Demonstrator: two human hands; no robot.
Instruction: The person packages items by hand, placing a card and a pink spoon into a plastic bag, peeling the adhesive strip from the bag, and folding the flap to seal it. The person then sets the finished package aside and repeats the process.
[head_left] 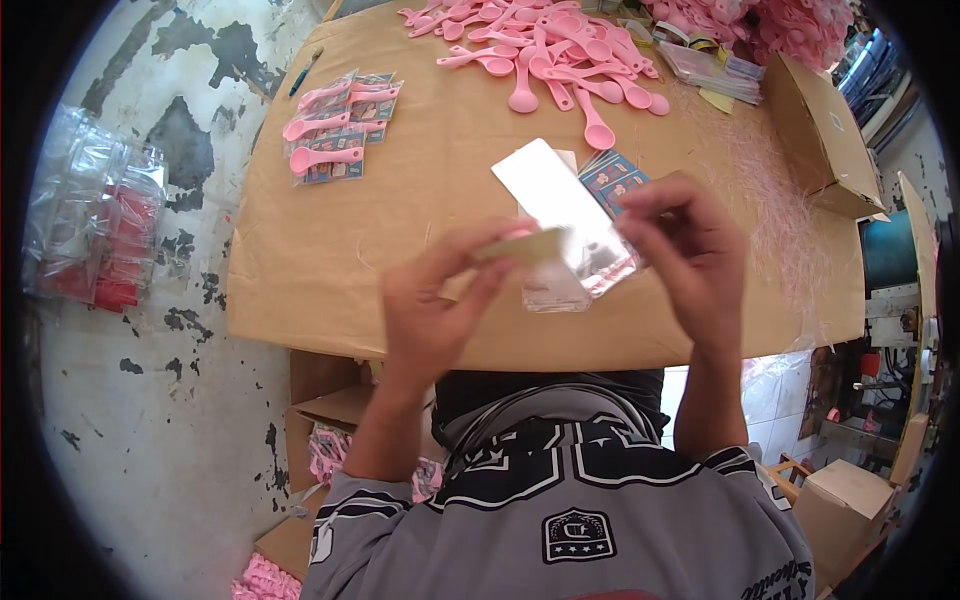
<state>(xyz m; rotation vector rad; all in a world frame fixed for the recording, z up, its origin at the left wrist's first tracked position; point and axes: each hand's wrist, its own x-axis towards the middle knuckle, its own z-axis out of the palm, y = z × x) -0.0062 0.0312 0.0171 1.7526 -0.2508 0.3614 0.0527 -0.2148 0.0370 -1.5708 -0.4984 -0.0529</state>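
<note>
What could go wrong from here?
Likely snags:
The blue printed cards lie loose beside the right hand; a sleeve-free wrist or finger could scatter them.
The shiny sheet overlaps the clear bags, so moving one may drag the other.
The left hand pinches a flat piece in the air; it could slip. Its blur hides how secure the grip is.
</note>
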